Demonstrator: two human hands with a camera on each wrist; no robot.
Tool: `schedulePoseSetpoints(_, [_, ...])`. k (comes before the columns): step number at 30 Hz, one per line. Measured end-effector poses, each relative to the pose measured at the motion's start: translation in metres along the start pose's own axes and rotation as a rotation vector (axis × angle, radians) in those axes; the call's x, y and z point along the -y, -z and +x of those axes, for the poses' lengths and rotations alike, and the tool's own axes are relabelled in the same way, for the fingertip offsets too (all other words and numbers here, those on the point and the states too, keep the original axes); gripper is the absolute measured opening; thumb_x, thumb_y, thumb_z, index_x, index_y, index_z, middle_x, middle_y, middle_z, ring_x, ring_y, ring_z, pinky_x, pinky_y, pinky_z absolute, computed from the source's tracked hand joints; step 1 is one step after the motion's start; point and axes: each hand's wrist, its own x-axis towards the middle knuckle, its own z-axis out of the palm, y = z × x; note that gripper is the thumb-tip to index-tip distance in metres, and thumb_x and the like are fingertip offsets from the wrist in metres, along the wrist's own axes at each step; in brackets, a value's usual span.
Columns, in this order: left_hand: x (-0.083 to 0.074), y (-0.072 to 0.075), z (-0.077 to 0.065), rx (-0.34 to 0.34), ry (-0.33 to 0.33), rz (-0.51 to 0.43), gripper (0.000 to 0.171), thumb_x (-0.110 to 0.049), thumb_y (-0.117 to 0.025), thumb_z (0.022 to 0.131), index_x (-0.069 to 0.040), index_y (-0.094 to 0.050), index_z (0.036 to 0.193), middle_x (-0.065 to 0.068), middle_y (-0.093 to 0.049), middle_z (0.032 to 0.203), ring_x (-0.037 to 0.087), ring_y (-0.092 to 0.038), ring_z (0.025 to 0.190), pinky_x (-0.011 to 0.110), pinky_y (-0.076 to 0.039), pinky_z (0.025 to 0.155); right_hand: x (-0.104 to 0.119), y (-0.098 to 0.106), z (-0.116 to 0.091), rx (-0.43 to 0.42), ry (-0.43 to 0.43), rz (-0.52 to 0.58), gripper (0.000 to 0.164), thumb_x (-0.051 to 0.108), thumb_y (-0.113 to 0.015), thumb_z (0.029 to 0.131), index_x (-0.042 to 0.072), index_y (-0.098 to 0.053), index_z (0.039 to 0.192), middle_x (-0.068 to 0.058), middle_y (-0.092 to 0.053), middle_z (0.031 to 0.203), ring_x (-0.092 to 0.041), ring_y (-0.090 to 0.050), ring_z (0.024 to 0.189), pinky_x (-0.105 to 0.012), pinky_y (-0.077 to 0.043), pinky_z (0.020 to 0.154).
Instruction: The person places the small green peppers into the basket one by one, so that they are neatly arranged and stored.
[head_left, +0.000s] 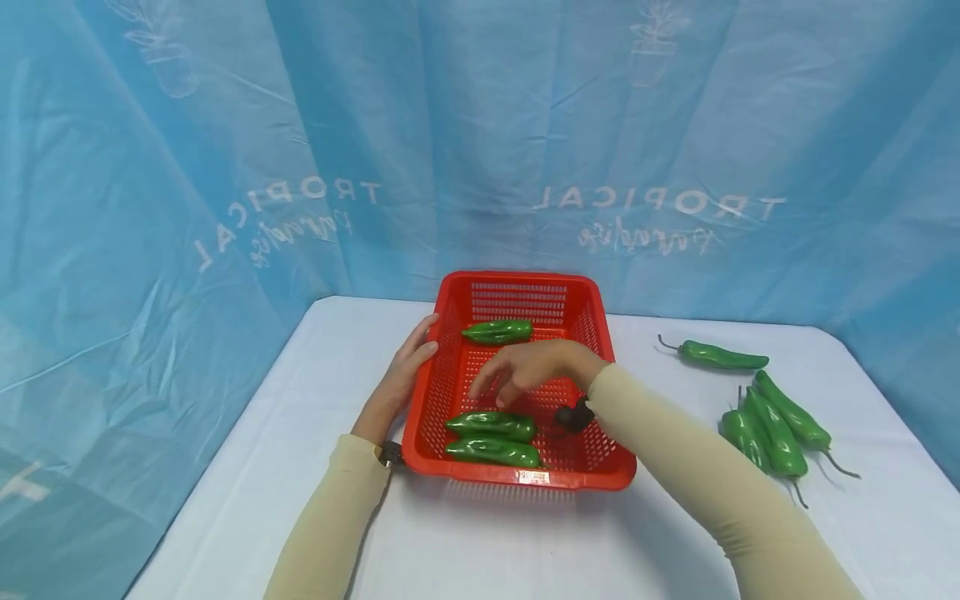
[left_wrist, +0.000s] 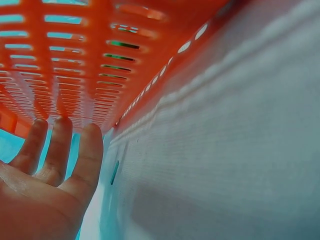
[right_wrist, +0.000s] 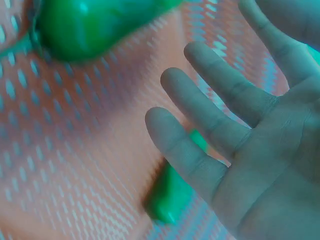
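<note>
White worktop (head_left: pixel 480 550), blue printed curtain (head_left: pixel 480 125) behind. One red slotted plastic basket (head_left: pixel 465 472); visible contents, three long green peppers (head_left: pixel 491 451): one far, two near. My left hand (head_left: pixel 401 371), fingers extended, touches its left side; my right hand (head_left: pixel 528 364), fingers loosely spread, hangs inside. Outside, right: more green peppers (head_left: pixel 775 432).

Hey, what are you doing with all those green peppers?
A person's left hand touches the side of a red basket. Their right hand is over the inside of it, fingers apart and holding nothing. I can see one green pepper at the basket's far end and two more peppers side by side at the near end. Other peppers lie on the white table to the right.
</note>
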Motion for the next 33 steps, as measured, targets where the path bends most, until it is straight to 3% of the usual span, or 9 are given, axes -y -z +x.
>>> schedulePoseSetpoints(7, [0.001, 0.003, -0.004, 0.024, 0.006, -0.025, 0.056, -0.026, -0.045, 0.102, -0.03, -0.027, 0.155, 0.013, -0.039, 0.155, 0.041, -0.055, 0.128, 0.043, -0.059, 0.091, -0.014, 0.034, -0.064, -0.175, 0.013, -0.029, 0.044, 0.017, -0.062, 0.093, 0.018, -0.059, 0.137, -0.007, -0.058, 0.141, -0.028, -0.054, 0.13, -0.043, -0.054, 0.102])
schedulePoseSetpoints(12, [0.0, 0.005, -0.007, 0.024, 0.01, -0.014, 0.056, -0.026, -0.044, 0.103, -0.028, -0.025, 0.155, 0.014, -0.038, 0.155, 0.033, -0.06, 0.122, 0.038, -0.06, 0.089, -0.035, 0.054, -0.112, -0.296, -0.058, -0.013, 0.045, 0.016, -0.058, 0.095, 0.011, -0.055, 0.139, -0.015, -0.056, 0.141, -0.033, -0.054, 0.129, -0.047, -0.054, 0.1])
schedulePoseSetpoints(19, [-0.003, 0.004, -0.004, 0.03, -0.014, -0.026, 0.055, -0.026, -0.042, 0.103, -0.027, -0.025, 0.155, 0.018, -0.036, 0.152, 0.025, -0.065, 0.113, 0.036, -0.061, 0.086, -0.071, 0.067, -0.167, -0.406, -0.18, 0.083, 0.047, 0.018, -0.059, 0.096, 0.014, -0.051, 0.143, -0.015, -0.056, 0.142, -0.033, -0.057, 0.126, -0.047, -0.055, 0.098])
schedulePoseSetpoints(22, [-0.002, 0.001, -0.002, 0.033, -0.006, -0.021, 0.055, -0.025, -0.041, 0.104, -0.027, -0.024, 0.156, 0.017, -0.036, 0.153, 0.021, -0.066, 0.111, 0.033, -0.061, 0.085, -0.083, 0.056, -0.188, -0.434, -0.197, 0.06, 0.044, 0.019, -0.06, 0.096, 0.014, -0.055, 0.14, -0.014, -0.058, 0.14, -0.031, -0.06, 0.124, -0.045, -0.056, 0.097])
schedulePoseSetpoints(27, [0.003, -0.003, 0.0, 0.051, 0.008, -0.018, 0.056, -0.026, -0.042, 0.104, -0.028, -0.023, 0.156, 0.016, -0.036, 0.155, 0.019, -0.066, 0.112, 0.031, -0.061, 0.085, -0.099, 0.021, -0.221, -0.472, -0.231, 0.002, 0.04, 0.019, -0.064, 0.095, 0.014, -0.061, 0.134, -0.014, -0.06, 0.139, -0.032, -0.062, 0.121, -0.042, -0.059, 0.093])
schedulePoseSetpoints(33, [0.004, 0.0, 0.001, 0.061, -0.016, -0.042, 0.057, -0.025, -0.042, 0.103, -0.027, -0.022, 0.156, 0.018, -0.035, 0.153, 0.022, -0.065, 0.113, 0.034, -0.061, 0.085, -0.125, -0.031, -0.247, -0.533, -0.253, -0.051, 0.041, 0.004, -0.061, 0.091, 0.015, -0.062, 0.131, -0.015, -0.06, 0.137, -0.04, -0.059, 0.122, -0.046, -0.059, 0.091])
